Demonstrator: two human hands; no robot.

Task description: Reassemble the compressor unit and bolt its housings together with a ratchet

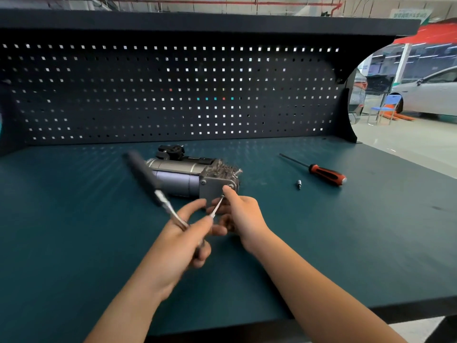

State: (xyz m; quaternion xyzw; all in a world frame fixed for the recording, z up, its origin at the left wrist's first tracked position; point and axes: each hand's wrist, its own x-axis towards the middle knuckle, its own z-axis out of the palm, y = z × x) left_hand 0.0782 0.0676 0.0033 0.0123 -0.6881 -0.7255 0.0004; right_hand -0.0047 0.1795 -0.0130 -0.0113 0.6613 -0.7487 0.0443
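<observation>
Gripping blurry ratchet (146,177) in curled left hand (180,241), just in front of compressor (178,180). Pinching thin metal rod (217,206) with right hand (241,211), thumb touching compressor's end.

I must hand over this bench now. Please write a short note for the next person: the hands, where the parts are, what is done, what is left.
Left hand grips the black-handled metal ratchet and pinches a thin silver long bolt.
Right hand: thumb on the grey square end plate; unclear whether it also holds the bolt.
The grey metal compressor unit lies on the dark teal bench; red-and-black screwdriver and small silver socket bit lie to its right.
Done: two bolts sit in the plate's upper corners.
Left: probably fit the long bolt, then tighten.
</observation>
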